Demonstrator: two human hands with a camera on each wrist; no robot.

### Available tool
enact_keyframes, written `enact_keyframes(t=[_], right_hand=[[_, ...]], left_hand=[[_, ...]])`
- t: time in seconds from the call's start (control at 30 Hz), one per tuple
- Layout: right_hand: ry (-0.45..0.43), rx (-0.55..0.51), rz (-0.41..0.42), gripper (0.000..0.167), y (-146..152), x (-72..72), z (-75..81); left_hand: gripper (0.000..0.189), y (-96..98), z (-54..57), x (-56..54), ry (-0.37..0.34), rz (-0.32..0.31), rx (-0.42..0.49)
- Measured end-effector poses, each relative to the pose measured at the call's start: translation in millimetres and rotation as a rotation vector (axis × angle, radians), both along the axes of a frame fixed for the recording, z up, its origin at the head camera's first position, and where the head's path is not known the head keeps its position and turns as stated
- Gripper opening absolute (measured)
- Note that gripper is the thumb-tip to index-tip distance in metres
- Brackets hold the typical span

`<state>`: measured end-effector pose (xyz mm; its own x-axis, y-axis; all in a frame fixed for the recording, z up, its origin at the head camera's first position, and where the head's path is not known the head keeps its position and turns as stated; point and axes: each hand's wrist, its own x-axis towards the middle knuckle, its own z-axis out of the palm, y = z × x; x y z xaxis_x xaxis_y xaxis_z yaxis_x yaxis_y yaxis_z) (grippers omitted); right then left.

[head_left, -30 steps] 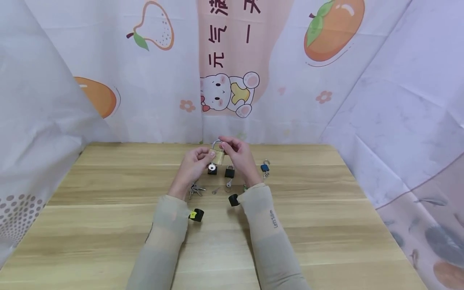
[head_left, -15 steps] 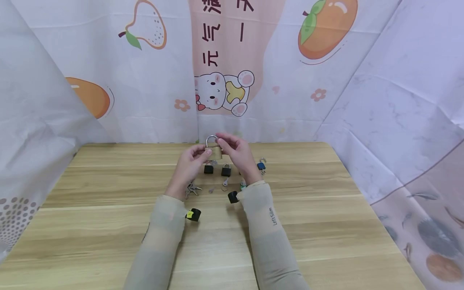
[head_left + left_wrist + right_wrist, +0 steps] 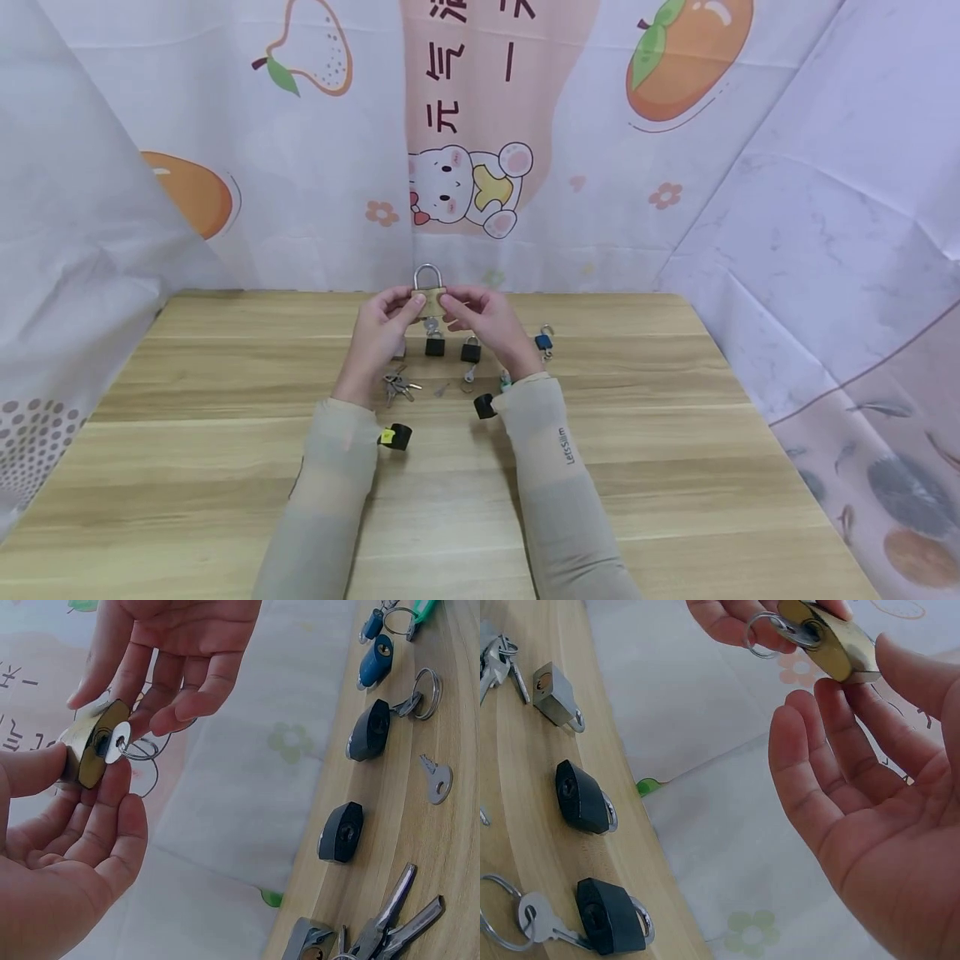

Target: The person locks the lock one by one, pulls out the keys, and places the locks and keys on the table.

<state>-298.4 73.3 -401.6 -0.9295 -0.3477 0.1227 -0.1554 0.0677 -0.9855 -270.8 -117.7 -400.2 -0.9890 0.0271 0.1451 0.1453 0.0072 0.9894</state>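
A brass padlock with its silver shackle pointing up is held above the far part of the table. My left hand pinches one side of its body between thumb and fingers. The other side is pinched by my right hand, thumb in front and fingers behind. In the left wrist view a key sits in the keyhole on the padlock's underside, with a ring hanging from its head. The right wrist view shows the same key, its blade hidden inside the lock.
Below the hands stand two black padlocks, a grey padlock and a blue padlock. A key bunch, a loose key and a ringed key lie nearer. A printed curtain hangs behind the table.
My right hand has come off the shackle and down to the body's right side. The padlock has moved slightly left and up, and its shackle now shows fully.
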Motion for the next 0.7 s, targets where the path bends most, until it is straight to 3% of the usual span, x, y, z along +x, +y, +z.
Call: enact_keyframes(t=[0.27,0.7], right_hand=[[0.019,0.023,0.004,0.025,-1.5,-0.9,-3.9],[-0.001,0.019,-0.017,0.024,-6.1,-0.6,-3.7]], left_hand=[[0.033,1.8,-0.6,-0.1,0.004,-0.01,-0.048],[0.037,1.3,-0.1,0.5,-0.037,-0.015,-0.065]])
